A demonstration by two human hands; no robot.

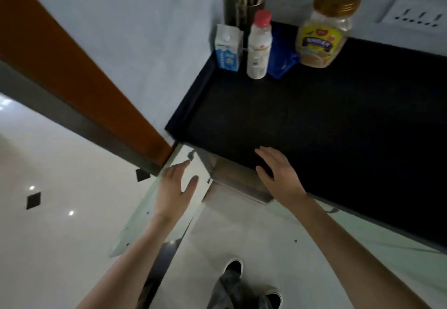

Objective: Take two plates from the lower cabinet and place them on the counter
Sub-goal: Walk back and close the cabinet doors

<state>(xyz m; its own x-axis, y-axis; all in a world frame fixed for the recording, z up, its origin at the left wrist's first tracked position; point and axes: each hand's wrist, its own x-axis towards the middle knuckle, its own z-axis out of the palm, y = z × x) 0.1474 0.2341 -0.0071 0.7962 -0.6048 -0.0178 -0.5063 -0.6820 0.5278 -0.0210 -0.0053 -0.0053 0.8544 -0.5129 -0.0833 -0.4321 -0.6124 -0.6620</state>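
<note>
Both hands are open and empty: left hand (pixel 177 185) over the open white cabinet door (pixel 154 212), right hand (pixel 278 175) at the black tabletop (pixel 314 124) edge. No plates show; jar (pixel 324 27) label is unreadable.

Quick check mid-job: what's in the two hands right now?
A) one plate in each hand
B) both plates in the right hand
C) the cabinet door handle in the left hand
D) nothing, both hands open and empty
D: the left hand and the right hand are both spread open, holding nothing, and no plate shows on the counter.
</note>
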